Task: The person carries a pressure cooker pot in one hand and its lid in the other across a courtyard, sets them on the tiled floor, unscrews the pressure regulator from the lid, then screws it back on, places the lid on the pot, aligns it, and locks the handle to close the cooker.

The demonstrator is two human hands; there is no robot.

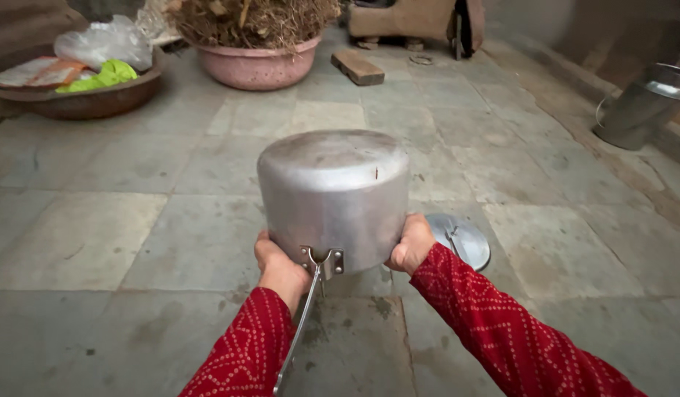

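We stand on a grey stone-slab floor (97, 228). Our left hand (280, 266) and right hand (411, 245) clasp an upturned aluminium pot (333, 195) — fingers wrapped round its rim.

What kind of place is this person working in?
Probably an outdoor courtyard of a home: a stone-slab floor, a pink tub of dry plant matter, and a metal bucket by the wall. Both hands hold an upturned metal pot.

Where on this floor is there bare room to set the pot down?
Bare stone floor lies left of the pot, below the brown basin. More lies between the lid and the steel bucket. The far edge is crowded around the pink planter and brick.
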